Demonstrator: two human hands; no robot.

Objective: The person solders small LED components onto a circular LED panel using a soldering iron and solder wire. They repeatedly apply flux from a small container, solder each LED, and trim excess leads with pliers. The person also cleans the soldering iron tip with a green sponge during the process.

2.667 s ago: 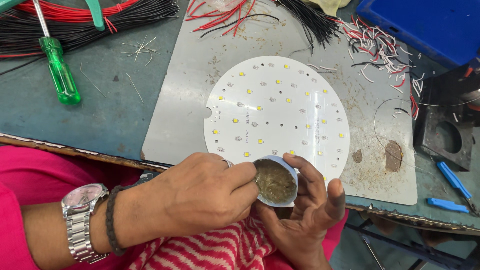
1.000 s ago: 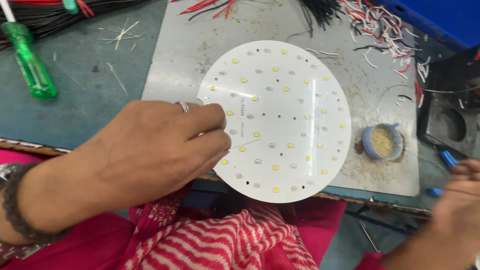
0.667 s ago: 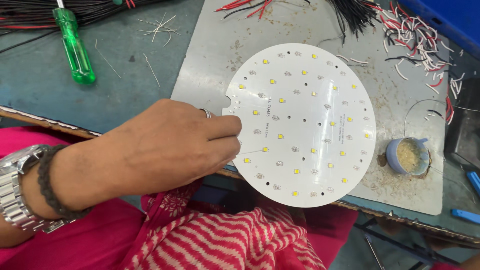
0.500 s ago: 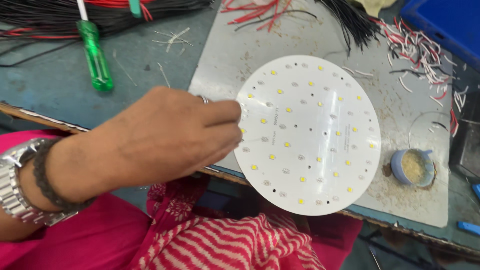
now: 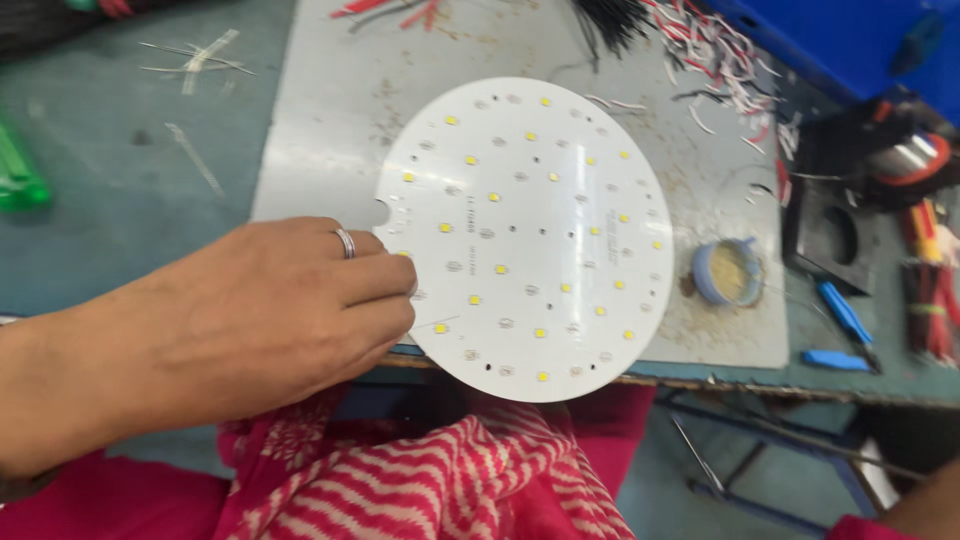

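1. Nearest the viewer, red and white striped cloth [image 5: 450, 470] is being worn over pink clothing, just below the round white board.
2. The round white board [image 5: 525, 235], dotted with small yellow chips, is being kept flat on a grey metal sheet [image 5: 330, 130], with its near edge overhanging the bench edge above the cloth.
3. The left hand [image 5: 270, 320] is being laid on the board's left rim; its fingers are being closed on that rim, gripping the board. A silver ring [image 5: 345, 243] is being worn on one finger.
4. The right hand is not being shown clearly: only a sliver of skin is being glimpsed at the bottom right corner, well apart from the board, so whether it is released or clenched cannot be told.
5. Just right of the board, a small blue tub [image 5: 728, 272] of yellowish paste is being kept on the metal sheet.
6. Further right of the board, blue-handled tools [image 5: 840, 320] are being left beside a black block [image 5: 830, 235].
7. Left of the board, a green handle [image 5: 18, 180] is being cut off by the picture's edge.
8. Beyond the board, red, white and black wires [image 5: 700, 50] are being left heaped, with a blue bin [image 5: 830, 40] behind them.
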